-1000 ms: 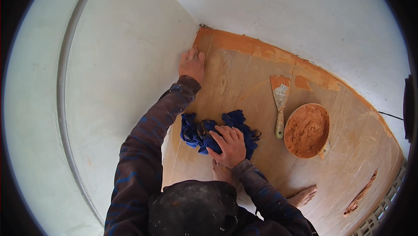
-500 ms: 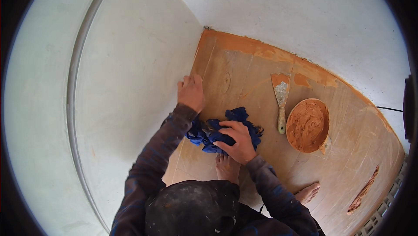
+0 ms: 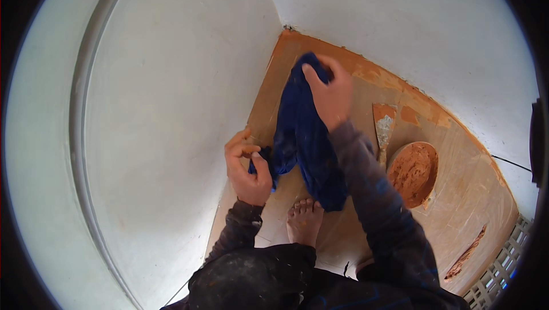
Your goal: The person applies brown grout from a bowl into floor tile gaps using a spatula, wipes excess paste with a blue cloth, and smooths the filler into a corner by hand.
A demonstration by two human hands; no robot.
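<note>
Toes [image 3: 305, 206] of a bare foot [image 3: 302, 229] rested close in on the floor [image 3: 463, 190]. Just beyond, the left hand [image 3: 249, 173] hung half-curled beside a blue cloth [image 3: 310, 141]; I couldn't tell whether it gripped any. Farther out, the right hand [image 3: 333, 97] pinched the cloth's top between thumb and fingers, folds draping below. Lifting the cloth seemed the step in hand; the next move seemed to call for a firm pinch.

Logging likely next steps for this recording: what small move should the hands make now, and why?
Probably close the left hand on the part of the blue cloth nearest it: the right hand alone clearly holds the cloth, by its far end, while the rest trails loosely. Whether the left hand grips it is unclear.
</note>
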